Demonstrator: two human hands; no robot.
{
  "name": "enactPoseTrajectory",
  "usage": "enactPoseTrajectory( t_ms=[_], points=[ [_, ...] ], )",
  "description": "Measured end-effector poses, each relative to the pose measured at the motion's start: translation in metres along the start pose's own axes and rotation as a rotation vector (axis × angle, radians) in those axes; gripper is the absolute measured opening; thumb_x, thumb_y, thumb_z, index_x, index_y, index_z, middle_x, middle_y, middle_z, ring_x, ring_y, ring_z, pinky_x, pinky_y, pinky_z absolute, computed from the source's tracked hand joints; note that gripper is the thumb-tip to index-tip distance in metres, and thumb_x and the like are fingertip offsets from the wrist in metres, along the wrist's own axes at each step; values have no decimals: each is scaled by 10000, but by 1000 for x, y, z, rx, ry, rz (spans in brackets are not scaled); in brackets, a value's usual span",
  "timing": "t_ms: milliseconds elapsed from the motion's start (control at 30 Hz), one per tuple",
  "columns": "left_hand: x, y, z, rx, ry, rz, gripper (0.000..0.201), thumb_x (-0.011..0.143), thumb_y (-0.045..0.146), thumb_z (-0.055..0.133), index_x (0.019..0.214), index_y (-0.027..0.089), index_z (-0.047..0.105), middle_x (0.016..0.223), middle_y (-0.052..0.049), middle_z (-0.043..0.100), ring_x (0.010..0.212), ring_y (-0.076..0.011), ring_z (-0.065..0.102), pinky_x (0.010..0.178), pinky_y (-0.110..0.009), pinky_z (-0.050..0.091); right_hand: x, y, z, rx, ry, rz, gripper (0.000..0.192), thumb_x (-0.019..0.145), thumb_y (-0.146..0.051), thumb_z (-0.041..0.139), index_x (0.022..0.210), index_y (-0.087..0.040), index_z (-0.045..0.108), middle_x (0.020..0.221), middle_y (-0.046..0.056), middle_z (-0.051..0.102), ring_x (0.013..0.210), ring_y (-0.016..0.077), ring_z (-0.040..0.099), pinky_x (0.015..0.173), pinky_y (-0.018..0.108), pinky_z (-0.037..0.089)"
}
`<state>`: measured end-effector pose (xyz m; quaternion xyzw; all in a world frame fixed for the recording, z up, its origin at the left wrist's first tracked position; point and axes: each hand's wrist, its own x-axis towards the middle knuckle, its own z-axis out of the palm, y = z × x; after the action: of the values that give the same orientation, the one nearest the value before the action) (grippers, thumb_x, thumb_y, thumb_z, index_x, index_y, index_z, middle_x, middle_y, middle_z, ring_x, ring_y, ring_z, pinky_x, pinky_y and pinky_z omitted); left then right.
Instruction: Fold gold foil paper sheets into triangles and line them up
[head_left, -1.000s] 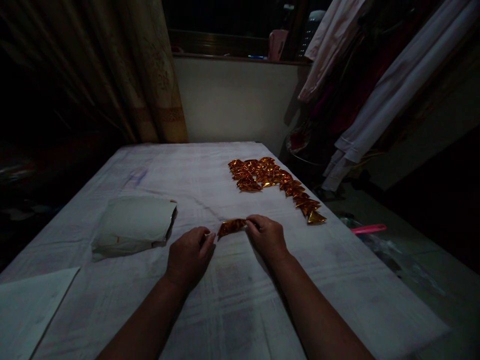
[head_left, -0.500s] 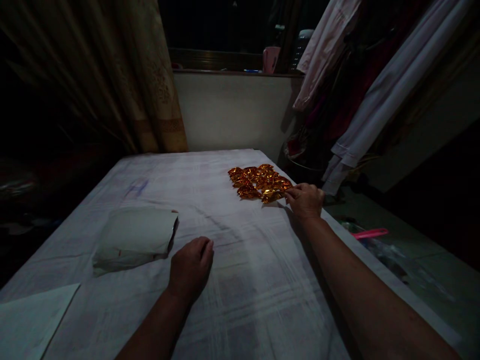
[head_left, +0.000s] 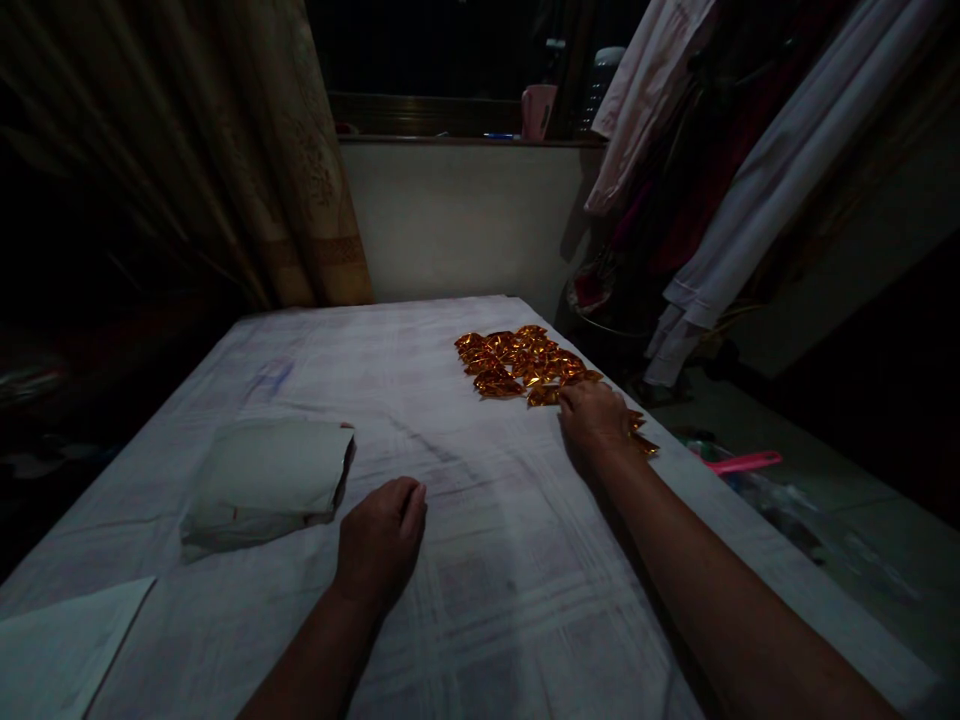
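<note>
Head view: our desk [head_left: 480,600] carries a gray paper packet [head_left: 262,480] at nine o'clock. Folded gold foil pieces [head_left: 517,362] lie at one o'clock under our right hand [head_left: 596,420], fingers flat, gripping nothing. Left hand [head_left: 381,540] rests loosely curled, empty. Foil looks light, crinkly, easily crushed; pinch edges.

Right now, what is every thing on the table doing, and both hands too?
Left hand: resting flat on the cloth, holding nothing.
Right hand: palm down on the near end of the gold pieces; grip cannot be told.
Gold foil pieces: folded, lying in an overlapping row.
Grey paper stack: lying flat, untouched.
White sheet: flat at the near corner.
Table cloth: spread out, creased.
</note>
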<state>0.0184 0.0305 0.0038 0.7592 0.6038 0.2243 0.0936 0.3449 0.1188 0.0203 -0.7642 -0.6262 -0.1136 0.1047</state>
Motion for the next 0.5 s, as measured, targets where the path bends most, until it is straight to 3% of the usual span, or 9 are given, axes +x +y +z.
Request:
enactPoseTrajectory(
  t_ms=[200,300,500],
  points=[
    [0,0,1,-4,15,7,317,984,357,396,858,222,654,830,-35,723,752,-199,660,686,-298,429,-10,-27,6,34,-90,-75,273,976,-243,518,1106,-226,757,1137,93,733,1026,237,649,846,320,444],
    [0,0,1,-3,16,10,316,986,352,398,842,226,650,812,-30,719,738,-193,657,679,-290,430,-9,-30,8,46,-102,-82,303,992,-259,500,1182,-206,731,1202,108,715,1052,248,657,855,328,462],
    [0,-1,1,16,10,5,328,996,363,391,835,230,644,805,-23,711,734,-189,651,676,-286,416,-4,-28,15,56,-105,-91,298,1004,-273,486,1152,-210,737,1189,105,718,1072,246,656,883,320,467]
  ],
)
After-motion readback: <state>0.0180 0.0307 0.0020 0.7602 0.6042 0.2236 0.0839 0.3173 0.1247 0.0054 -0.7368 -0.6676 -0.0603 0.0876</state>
